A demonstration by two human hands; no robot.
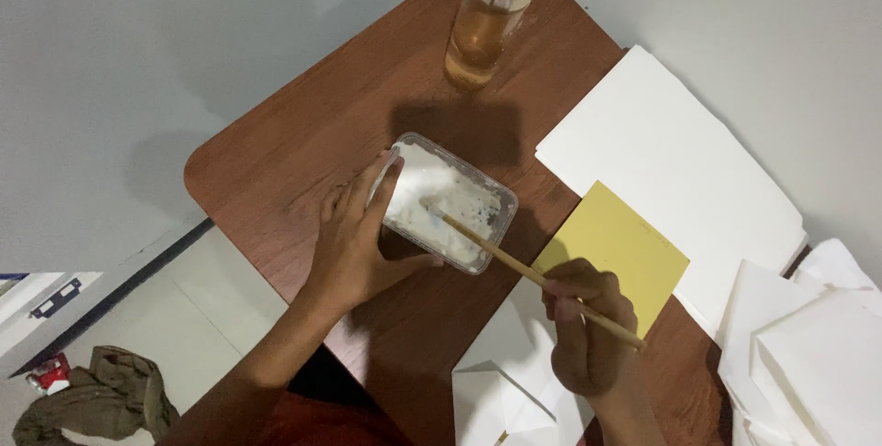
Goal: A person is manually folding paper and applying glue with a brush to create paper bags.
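A clear plastic tub (496, 196) with white paste inside sits in the middle of the brown wooden table (312, 134). My left hand (354, 239) grips the tub's near left corner and holds it steady. My right hand (583, 327) holds a thin wooden stick (542, 279) like a pencil. The stick's tip is dipped in the white paste. A yellow paper sheet (616, 248) lies just beyond my right hand.
A bottle of amber liquid (482, 28) stands at the table's far edge. A stack of white paper (671, 161) lies at the right. More folded white sheets (808, 345) and a folded white piece (501, 391) lie near me. Crumpled cloth (92, 400) lies on the floor.
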